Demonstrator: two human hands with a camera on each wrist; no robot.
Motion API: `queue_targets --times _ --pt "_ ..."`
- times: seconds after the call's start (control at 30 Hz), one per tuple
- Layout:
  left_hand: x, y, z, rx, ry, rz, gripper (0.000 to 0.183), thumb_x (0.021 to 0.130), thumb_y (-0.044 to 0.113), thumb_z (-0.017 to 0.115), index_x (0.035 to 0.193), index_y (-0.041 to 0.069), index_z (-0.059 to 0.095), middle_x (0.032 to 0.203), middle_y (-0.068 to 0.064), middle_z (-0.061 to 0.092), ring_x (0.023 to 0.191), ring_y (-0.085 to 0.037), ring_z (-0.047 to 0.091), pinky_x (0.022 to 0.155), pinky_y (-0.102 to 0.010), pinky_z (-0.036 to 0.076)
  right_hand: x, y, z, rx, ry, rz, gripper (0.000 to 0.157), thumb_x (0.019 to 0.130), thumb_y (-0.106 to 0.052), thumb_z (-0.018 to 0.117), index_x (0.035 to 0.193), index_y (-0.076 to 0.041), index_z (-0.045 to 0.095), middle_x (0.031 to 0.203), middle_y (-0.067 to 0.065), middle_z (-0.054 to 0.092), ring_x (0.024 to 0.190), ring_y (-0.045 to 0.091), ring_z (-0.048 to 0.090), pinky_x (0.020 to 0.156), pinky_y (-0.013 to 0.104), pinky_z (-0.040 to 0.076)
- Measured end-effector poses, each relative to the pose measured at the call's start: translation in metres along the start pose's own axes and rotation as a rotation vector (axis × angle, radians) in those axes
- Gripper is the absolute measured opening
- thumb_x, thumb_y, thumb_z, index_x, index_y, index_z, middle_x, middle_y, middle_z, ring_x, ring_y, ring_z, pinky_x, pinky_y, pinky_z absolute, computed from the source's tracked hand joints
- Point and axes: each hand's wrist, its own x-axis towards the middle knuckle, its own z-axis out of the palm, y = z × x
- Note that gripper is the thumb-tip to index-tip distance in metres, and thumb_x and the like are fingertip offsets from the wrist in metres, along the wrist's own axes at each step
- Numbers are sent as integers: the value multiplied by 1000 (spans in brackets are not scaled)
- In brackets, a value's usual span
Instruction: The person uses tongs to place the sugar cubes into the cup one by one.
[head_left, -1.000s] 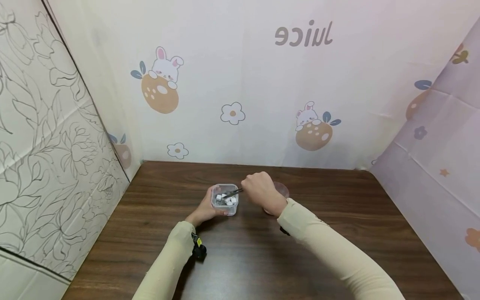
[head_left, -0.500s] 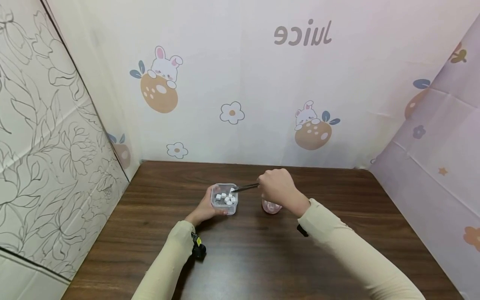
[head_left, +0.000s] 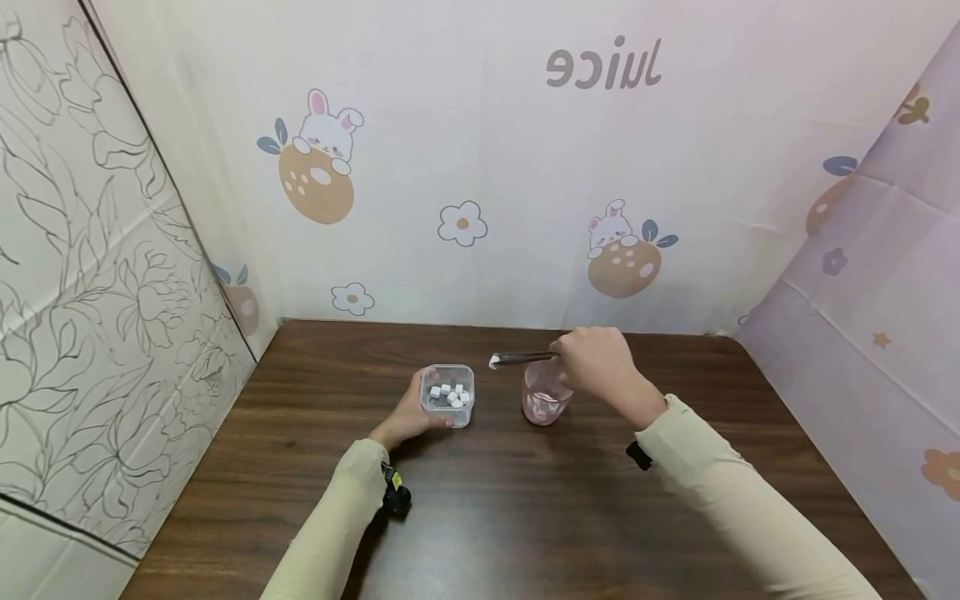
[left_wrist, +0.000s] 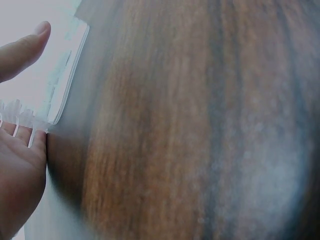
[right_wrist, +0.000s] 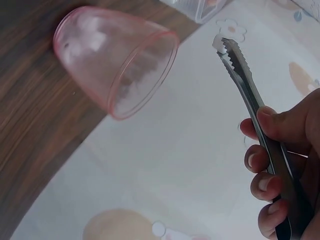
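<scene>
My left hand (head_left: pixel 408 418) grips a clear square plastic container (head_left: pixel 462 418) with several small white cubes (head_left: pixel 453 397) inside. Its thumb (left_wrist: pixel 25 55) and fingers hold the walls in the left wrist view. With curled fingers, my right hand (head_left: pixel 598 363) holds metal tongs (head_left: pixel 523 357), whose serrated tips pinch one white cube (right_wrist: pixel 219 43). Tongs and cube are raised above the table, pointing left. A transparent pink cup (head_left: pixel 543 407) stands upright just below the right hand, partly covered by it. Something clear shows in the cup's lower part.
Both items stand on a dark wooden table (head_left: pixel 480 517), the container left of the cup. Behind the table hangs a white printed curtain (head_left: pixel 465 150), with more fabric on the left and right sides. A black wrist camera (head_left: pixel 396 493) sits on the left sleeve.
My right hand has moved right and up, lifting the tongs out of the container with one cube between the tips. The cup has come into fuller view. The left hand and container stay put.
</scene>
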Motion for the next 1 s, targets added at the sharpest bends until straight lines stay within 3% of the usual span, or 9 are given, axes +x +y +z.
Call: queue_targets --times 0.17,0.3,0.63,0.87,1.0 --pt "-5 12 -1 15 -17 -12 99 63 -8 81 143 -6 22 140 -31 34 127 -45 33 107 -53 22 -8 11 -2 17 -2 49 11 79 -12 68 79 -19 77 54 -2 55 42 15 37 35 33 31" --pt "-6 14 -1 11 -14 -14 98 64 -8 80 143 -5 22 141 -31 33 127 -45 33 107 -54 22 -13 18 -1 14 -6 68 11 81 -15 69 71 -18 73 51 -2 50 42 15 38 35 33 31" --pt "-6 12 0 9 -10 -14 98 63 -11 79 142 -7 21 140 -33 33 126 -46 33 107 -55 21 -31 31 -4 27 -34 107 11 81 -13 71 70 -17 71 51 -3 50 41 14 37 37 30 27" --pt "7 -17 1 -1 17 -15 104 60 -11 82 144 -1 22 138 -30 36 125 -42 36 106 -54 22 -45 39 1 17 -54 117 6 79 -13 73 73 -14 73 52 -3 53 40 12 35 37 29 26" --pt "8 -22 3 11 36 -23 104 58 -8 84 144 3 25 137 -24 39 123 -36 38 105 -50 25 -50 40 10 -8 -81 82 9 77 -12 76 70 -15 72 51 -3 51 40 11 34 38 28 24"
